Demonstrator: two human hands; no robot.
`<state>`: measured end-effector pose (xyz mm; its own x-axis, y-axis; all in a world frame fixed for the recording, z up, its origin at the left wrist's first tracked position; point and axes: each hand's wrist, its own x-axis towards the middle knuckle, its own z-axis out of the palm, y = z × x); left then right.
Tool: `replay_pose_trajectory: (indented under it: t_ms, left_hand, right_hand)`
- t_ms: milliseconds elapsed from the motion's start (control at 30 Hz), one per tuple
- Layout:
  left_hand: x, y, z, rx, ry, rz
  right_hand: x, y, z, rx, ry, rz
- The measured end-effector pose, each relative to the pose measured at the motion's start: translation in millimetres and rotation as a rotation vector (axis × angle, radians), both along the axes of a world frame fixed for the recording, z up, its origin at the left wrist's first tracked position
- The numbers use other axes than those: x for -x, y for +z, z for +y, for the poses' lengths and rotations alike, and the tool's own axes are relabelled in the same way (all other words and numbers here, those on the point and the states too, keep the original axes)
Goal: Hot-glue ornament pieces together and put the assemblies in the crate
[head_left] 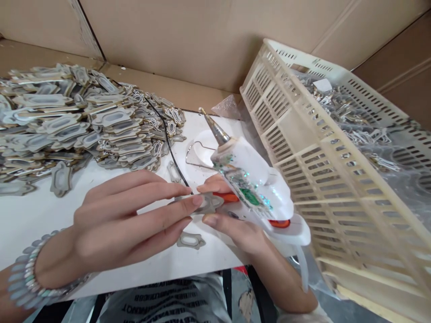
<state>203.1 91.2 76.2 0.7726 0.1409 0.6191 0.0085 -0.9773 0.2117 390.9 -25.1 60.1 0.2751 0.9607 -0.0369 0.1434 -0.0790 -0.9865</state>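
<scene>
Between the fingertips (188,204) sits a flat matt grey card-like piece (208,202); just behind them, the glue gun (256,188) is glossy white plastic flecked with glitter, its nozzle (215,128) bare metal; right of them, a matt cream plastic crate (336,179)

The glue gun (256,188) is white with an orange trigger and green glitter flecks. The crate (336,179) is cream, the counter (40,211) white, the frame pieces (67,121) silver-grey, the bracelet (27,273) pale grey-blue.
</scene>
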Motion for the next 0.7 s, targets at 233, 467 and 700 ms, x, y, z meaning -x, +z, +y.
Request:
replay_pose_trajectory:
  t_ms: [233, 467, 700]
  left_hand:
    - [1, -6.5, 0, 0.040, -0.029, -0.027]
    - [-3, -7.1, -5, 0.995, -0.150, -0.012]
    - [-12, -14.2, -5, 1.317, -0.151, 0.054]
  right_hand:
    - [-2, -3.2, -2, -0.106, -0.008, -0.098]
    - [-4, -3.8, 0, -0.112, 0.076, -0.105]
    - [8, 1.6, 4, 0.017, 0.096, 0.068]
